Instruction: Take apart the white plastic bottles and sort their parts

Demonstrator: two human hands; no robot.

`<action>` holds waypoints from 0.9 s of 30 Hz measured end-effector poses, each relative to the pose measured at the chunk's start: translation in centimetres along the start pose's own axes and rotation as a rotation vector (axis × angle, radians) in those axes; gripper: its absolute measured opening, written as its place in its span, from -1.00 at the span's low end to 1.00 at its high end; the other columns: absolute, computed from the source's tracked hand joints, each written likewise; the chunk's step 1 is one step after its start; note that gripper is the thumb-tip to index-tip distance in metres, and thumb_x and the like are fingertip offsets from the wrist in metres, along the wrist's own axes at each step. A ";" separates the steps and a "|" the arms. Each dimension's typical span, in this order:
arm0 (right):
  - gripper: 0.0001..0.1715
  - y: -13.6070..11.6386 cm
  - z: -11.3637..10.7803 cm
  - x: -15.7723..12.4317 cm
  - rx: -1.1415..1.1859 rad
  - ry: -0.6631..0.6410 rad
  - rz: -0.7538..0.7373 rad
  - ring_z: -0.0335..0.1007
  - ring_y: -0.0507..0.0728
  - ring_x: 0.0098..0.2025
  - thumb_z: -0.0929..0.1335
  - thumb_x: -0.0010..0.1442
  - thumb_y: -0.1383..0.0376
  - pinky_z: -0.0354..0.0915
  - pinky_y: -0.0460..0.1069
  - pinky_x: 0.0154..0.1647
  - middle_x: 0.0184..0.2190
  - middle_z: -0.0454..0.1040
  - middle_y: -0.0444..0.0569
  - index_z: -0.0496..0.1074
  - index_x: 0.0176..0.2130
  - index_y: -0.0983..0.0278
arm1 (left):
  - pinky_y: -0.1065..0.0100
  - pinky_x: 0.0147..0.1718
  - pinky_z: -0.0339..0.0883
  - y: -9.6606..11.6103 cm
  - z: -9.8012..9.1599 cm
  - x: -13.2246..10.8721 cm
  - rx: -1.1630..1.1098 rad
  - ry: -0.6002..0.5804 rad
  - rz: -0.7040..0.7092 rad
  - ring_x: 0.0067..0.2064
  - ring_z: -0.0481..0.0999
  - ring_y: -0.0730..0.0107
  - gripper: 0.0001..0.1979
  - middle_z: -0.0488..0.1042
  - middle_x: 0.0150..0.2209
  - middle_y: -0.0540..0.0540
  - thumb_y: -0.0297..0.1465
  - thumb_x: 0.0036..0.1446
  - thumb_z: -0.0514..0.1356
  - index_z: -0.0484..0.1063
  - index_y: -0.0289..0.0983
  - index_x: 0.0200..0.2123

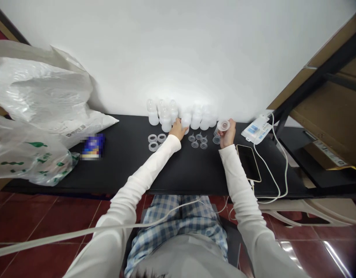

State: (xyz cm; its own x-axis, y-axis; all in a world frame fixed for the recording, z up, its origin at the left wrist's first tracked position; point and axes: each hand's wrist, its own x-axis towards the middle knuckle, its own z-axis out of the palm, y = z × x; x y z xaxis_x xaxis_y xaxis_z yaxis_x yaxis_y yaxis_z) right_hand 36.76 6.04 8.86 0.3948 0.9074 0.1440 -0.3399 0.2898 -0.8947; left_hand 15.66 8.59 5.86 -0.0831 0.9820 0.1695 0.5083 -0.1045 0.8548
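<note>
My left hand [178, 129] is closed round the side of a small white bottle [186, 119] in the row by the wall. In my right hand [229, 136], held a little above the table, is a translucent round cap-like piece [223, 125] with a ringed rim, its face turned up. To the left of the left hand stand several bottles with clear domed tops [165, 116]. More white bottles [205, 121] stand between the hands. Several clear rings [152, 138] lie in front of the domed bottles. Clear thin-stemmed discs [195, 144] lie between my forearms.
White plastic bags [41, 88] and a blue packet [92, 146] occupy the left of the black table [120, 166]. At right are a phone [249, 163], a white power strip [256, 129] with looping cables, and a shelf with cardboard boxes [325, 154]. A cable crosses over my lap.
</note>
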 end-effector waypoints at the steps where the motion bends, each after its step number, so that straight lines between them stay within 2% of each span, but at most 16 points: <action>1: -0.40 0.0 0.0 0.0 0.004 0.000 -0.001 -0.13 -0.12 -0.74 0.31 0.09 -0.20 -0.05 -0.13 -0.76 -0.72 0.08 -0.34 0.07 -0.52 0.18 | -0.06 0.09 0.24 0.5 0.4 0.3 0.019 0.027 -0.046 0.06 0.48 -0.10 -0.65 0.46 -0.04 -0.38 -0.40 0.11 0.30 0.25 -0.29 -0.08; 4: -0.41 -0.1 -0.2 0.0 0.001 0.000 -0.015 -0.13 -0.12 -0.75 0.31 0.11 -0.19 -0.03 -0.13 -0.77 -0.71 0.07 -0.34 0.06 -0.53 0.18 | -0.10 0.07 0.21 1.7 1.6 0.8 0.067 0.089 -0.130 0.08 0.48 -0.23 -0.59 0.49 -0.09 -0.44 -0.43 0.14 0.28 0.25 -0.35 0.02; 9: -0.43 -0.1 -0.2 0.1 -0.008 0.037 -0.015 -0.11 -0.11 -0.75 0.29 0.13 -0.17 -0.03 -0.13 -0.78 -0.71 0.10 -0.32 0.07 -0.53 0.18 | -0.12 0.09 0.18 2.3 3.3 1.7 0.054 0.087 -0.106 0.18 0.40 -0.24 -0.49 0.49 -0.04 -0.49 -0.50 0.16 0.23 0.18 -0.40 0.15; 13: -0.43 0.1 -0.1 0.1 -0.007 0.045 -0.016 -0.09 -0.12 -0.74 0.33 0.10 -0.18 -0.05 -0.13 -0.79 -0.69 0.14 -0.31 0.10 -0.51 0.18 | -0.12 0.14 0.16 2.7 4.2 3.0 -0.081 0.075 -0.106 0.23 0.35 -0.24 -0.53 0.38 0.08 -0.54 -0.63 0.06 0.24 0.26 -0.41 0.06; 16: -0.42 0.4 0.1 0.1 -0.033 0.026 -0.065 -0.07 -0.11 -0.74 0.33 0.09 -0.20 -0.06 -0.13 -0.78 -0.66 0.14 -0.31 0.11 -0.49 0.17 | -0.09 0.14 0.18 2.9 4.0 3.0 -0.092 0.064 -0.100 0.22 0.34 -0.23 -0.59 0.35 0.08 -0.54 -0.69 0.01 0.24 0.31 -0.43 -0.04; 18: -0.42 0.6 0.2 0.0 -0.062 0.018 -0.116 -0.06 -0.10 -0.73 0.33 0.09 -0.22 -0.06 -0.12 -0.76 -0.66 0.14 -0.32 0.13 -0.48 0.17 | -0.02 0.13 0.22 3.0 3.4 1.8 -0.111 0.082 -0.029 0.14 0.42 -0.07 -0.65 0.36 0.07 -0.45 -0.62 0.07 0.24 0.33 -0.38 -0.05; 20: -0.40 0.9 0.5 -0.3 -0.116 0.016 -0.170 -0.02 -0.09 -0.71 0.35 0.08 -0.24 -0.05 -0.12 -0.74 -0.66 0.13 -0.32 0.13 -0.46 0.16 | 0.10 0.09 0.28 3.3 2.6 -0.4 -0.147 0.091 0.136 -0.04 0.50 0.17 -0.79 0.37 0.06 -0.33 -0.46 0.21 0.18 0.37 -0.32 -0.07; 22: -0.39 1.2 0.9 -0.7 -0.182 0.008 -0.207 0.01 -0.07 -0.70 0.36 0.07 -0.25 -0.02 -0.12 -0.73 -0.66 0.11 -0.33 0.12 -0.46 0.15 | 0.25 -0.04 0.34 3.9 1.8 -3.0 -0.215 -0.012 0.358 -0.20 0.49 0.34 -0.84 0.43 -0.08 -0.20 -0.33 0.29 0.13 0.44 -0.26 -0.16; 24: -0.38 1.6 1.4 -1.4 -0.235 -0.002 -0.224 0.01 -0.06 -0.69 0.36 0.07 -0.26 0.01 -0.11 -0.72 -0.66 0.09 -0.33 0.11 -0.45 0.15 | 0.33 -0.13 0.35 4.5 1.3 -5.4 -0.298 -0.144 0.516 -0.23 0.49 0.37 -0.81 0.46 -0.20 -0.13 -0.26 0.27 0.17 0.49 -0.23 -0.21; 27: -0.40 2.4 2.2 -2.5 -0.275 -0.018 -0.231 0.02 -0.05 -0.68 0.34 0.09 -0.25 0.05 -0.10 -0.71 -0.64 0.07 -0.33 0.11 -0.44 0.14 | 0.34 -0.18 0.34 5.1 1.1 -7.2 -0.399 -0.067 0.496 -0.23 0.49 0.36 -0.80 0.48 -0.26 -0.10 -0.22 0.21 0.23 0.50 -0.22 -0.24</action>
State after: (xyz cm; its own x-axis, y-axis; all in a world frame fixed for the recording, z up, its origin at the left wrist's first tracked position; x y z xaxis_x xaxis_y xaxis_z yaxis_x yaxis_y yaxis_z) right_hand 33.06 5.15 7.31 0.4181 0.8334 0.3615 0.0001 0.3979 -0.9174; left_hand 19.77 1.17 8.43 0.1400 0.8084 0.5717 0.1132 -0.5867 0.8019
